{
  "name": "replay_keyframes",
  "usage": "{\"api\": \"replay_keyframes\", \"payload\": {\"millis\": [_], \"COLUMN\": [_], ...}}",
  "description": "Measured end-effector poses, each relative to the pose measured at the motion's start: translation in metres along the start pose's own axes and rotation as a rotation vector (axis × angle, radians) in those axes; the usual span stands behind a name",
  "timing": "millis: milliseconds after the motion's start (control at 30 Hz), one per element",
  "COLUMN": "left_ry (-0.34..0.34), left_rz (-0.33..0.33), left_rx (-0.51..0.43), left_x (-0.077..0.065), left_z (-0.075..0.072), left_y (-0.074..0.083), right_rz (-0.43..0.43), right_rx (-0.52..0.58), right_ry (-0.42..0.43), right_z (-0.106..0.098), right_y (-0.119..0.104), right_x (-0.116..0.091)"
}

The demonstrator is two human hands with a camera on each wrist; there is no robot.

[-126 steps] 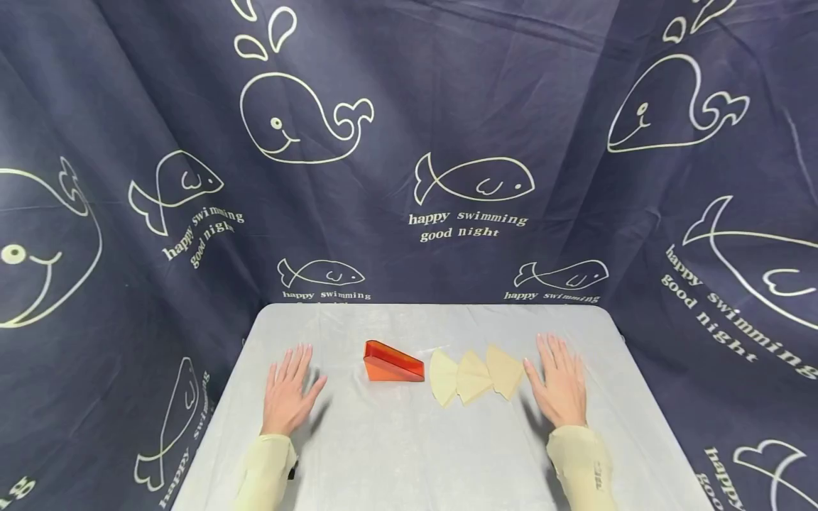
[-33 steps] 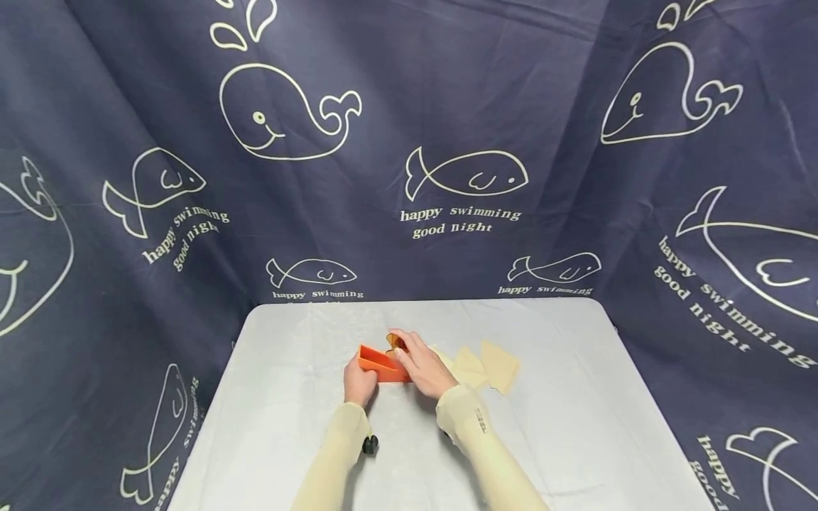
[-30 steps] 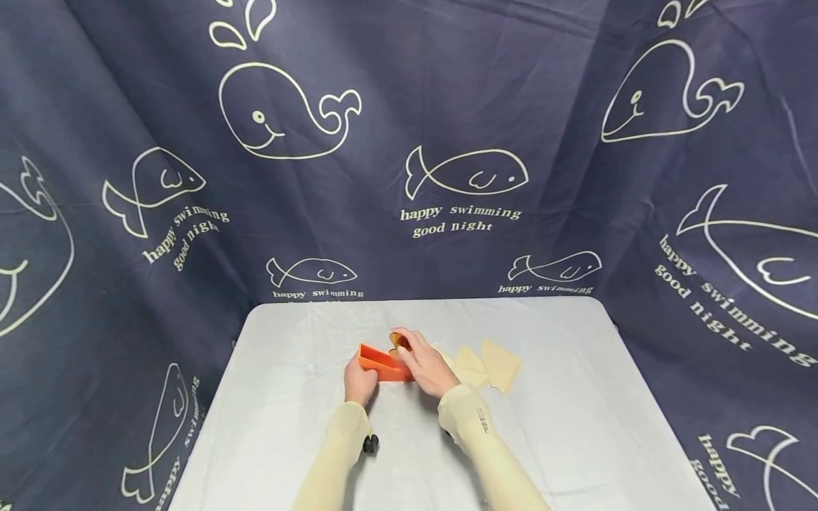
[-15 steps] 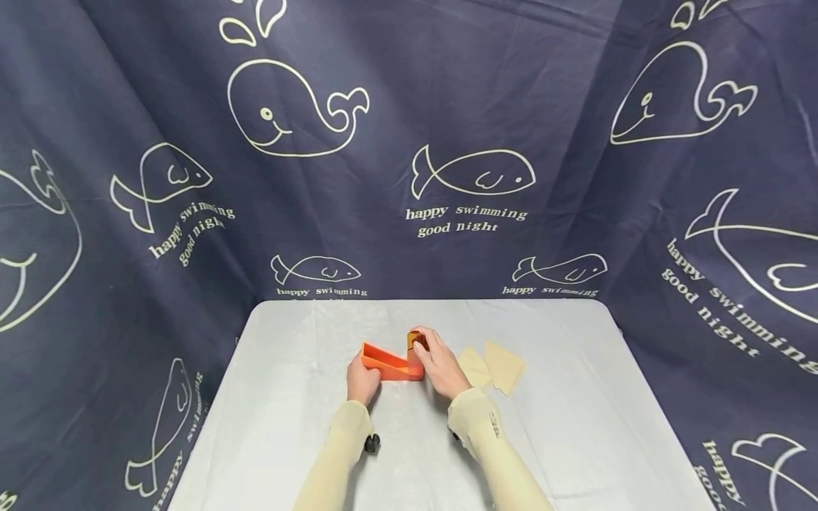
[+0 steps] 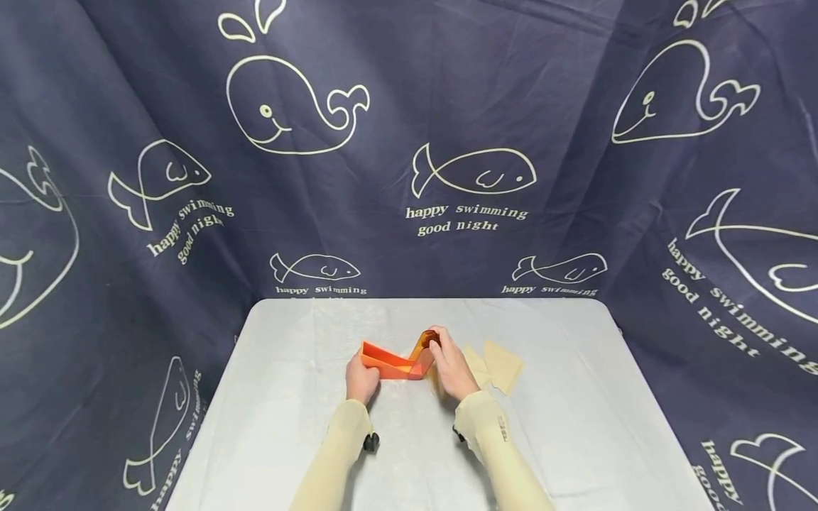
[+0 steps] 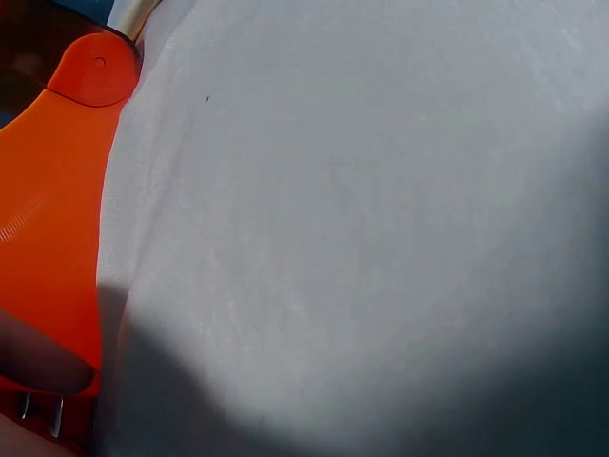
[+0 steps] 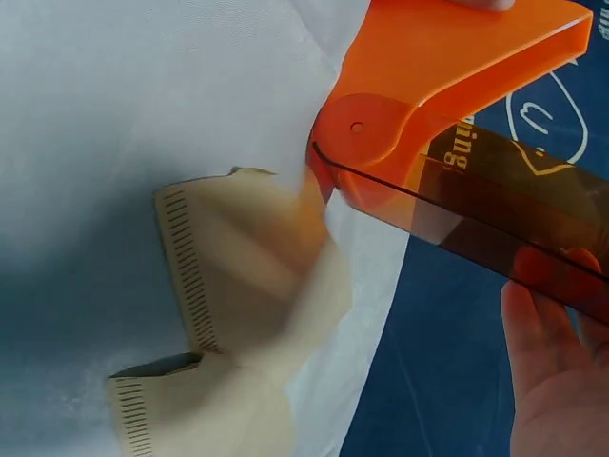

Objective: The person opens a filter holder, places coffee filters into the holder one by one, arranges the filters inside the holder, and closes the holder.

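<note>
An orange coffee filter holder with a see-through brown hinged lid is in the middle of the table in the head view. My left hand grips its left end, thumb on the near side. With my right hand I hold the free end of the lid, which is swung up and leans to the right. In the right wrist view the lid meets the orange body at a round hinge, and my fingers are at its edge.
Tan paper coffee filters lie on the white-covered table, right beside my right hand, which hides part of them. In the right wrist view their crimped edges show on one filter. A dark blue printed curtain hangs behind.
Earlier both hands lay flat on the table, apart from the shut holder. Since then the left hand has gripped the body, and the right hand has swung the lid up and over to the right.
</note>
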State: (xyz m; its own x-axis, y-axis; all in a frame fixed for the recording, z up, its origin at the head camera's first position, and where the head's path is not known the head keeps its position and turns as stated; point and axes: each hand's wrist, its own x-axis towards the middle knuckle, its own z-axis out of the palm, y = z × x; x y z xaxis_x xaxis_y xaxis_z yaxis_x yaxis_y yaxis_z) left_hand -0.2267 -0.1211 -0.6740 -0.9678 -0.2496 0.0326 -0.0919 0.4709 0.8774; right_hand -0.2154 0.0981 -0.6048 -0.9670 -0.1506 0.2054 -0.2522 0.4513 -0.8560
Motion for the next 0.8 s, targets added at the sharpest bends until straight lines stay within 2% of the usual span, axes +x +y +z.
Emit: {"api": "replay_keyframes", "payload": {"millis": [367, 567, 800], "left_ry": [0.026, 0.011, -0.003], "left_rz": [0.036, 0.014, -0.027], "left_rx": [0.003, 0.0, 0.003], "left_x": [0.0, -0.001, 0.0], "left_z": [0.004, 0.004, 0.002], "left_y": [0.001, 0.003, 0.004], "right_rz": [0.007, 0.054, 0.068], "right_rx": [0.078, 0.103, 0.07], "right_ry": [0.037, 0.052, 0.075], "right_z": [-0.009, -0.015, -0.018], "right_y": [0.011, 0.012, 0.017], "right_x": [-0.004, -0.009, -0.009]}}
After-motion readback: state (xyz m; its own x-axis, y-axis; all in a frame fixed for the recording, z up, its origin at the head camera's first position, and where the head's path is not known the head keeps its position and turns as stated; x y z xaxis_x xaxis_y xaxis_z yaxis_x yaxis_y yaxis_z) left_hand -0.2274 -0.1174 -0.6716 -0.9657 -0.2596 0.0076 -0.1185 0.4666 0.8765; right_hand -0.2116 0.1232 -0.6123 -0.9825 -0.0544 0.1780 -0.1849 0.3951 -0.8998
